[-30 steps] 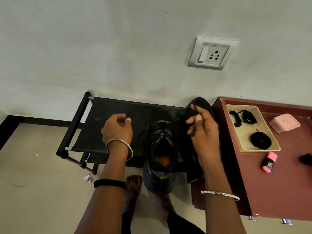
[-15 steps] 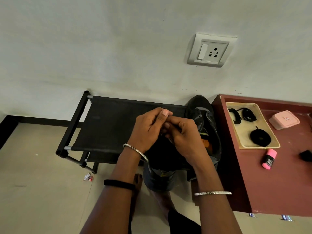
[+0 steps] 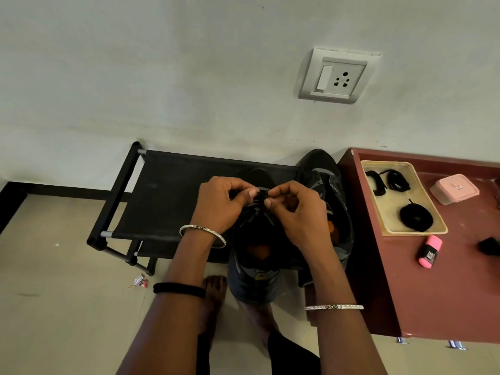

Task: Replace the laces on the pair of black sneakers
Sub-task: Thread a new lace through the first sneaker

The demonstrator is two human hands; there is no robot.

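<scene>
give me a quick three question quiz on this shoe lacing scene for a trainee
1. True or false: the left hand and right hand both pinch a lace over the near sneaker.
2. Where do the coiled laces lie? A in the beige tray, B on the floor, C in a drawer.
3. What colour is the highlighter beside the tray?
Key: 1 true; 2 A; 3 pink.

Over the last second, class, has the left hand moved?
Yes. The left hand has moved right, from above the black rack to the laces of the near sneaker, meeting the right hand.
</scene>
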